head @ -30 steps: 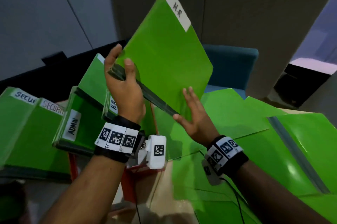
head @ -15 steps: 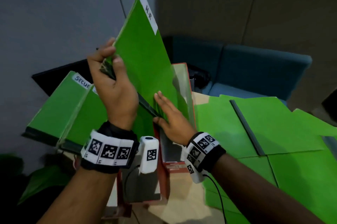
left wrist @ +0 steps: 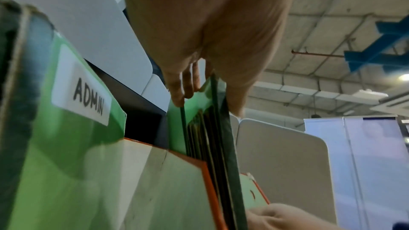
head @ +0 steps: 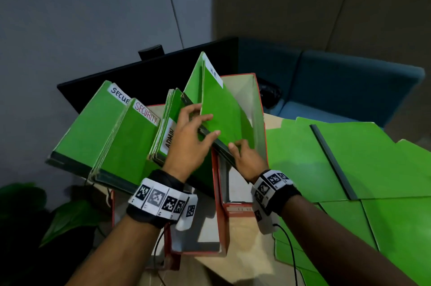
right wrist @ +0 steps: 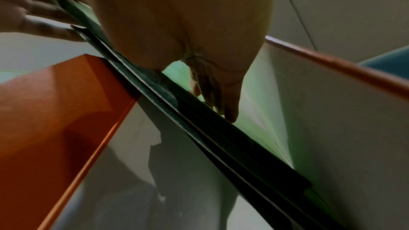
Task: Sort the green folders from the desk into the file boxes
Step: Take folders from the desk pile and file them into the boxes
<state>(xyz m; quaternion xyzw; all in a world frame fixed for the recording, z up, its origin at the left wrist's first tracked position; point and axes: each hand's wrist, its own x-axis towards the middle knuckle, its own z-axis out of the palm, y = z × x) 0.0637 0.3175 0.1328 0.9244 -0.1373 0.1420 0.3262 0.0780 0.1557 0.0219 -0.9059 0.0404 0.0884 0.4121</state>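
Note:
A green folder labelled HR stands tilted inside the rightmost red file box, beside other green folders there. My left hand pinches the upper part of its dark spine between thumb and fingers. Lower on the same spine, my right hand holds it, thumb on the near side and fingers on the green face. In the right wrist view the right hand's fingers lie along the green face, inside the box's pale wall.
Left of this box, folders marked ADMIN and SECURITY stand fanned out in further boxes. Several loose green folders cover the desk on the right. A black monitor stands behind, a blue sofa beyond, plant leaves lower left.
The HR folder has come down from high in the air into the right red box. Both hands dropped with it, and the right hand went from flat support to holding the spine.

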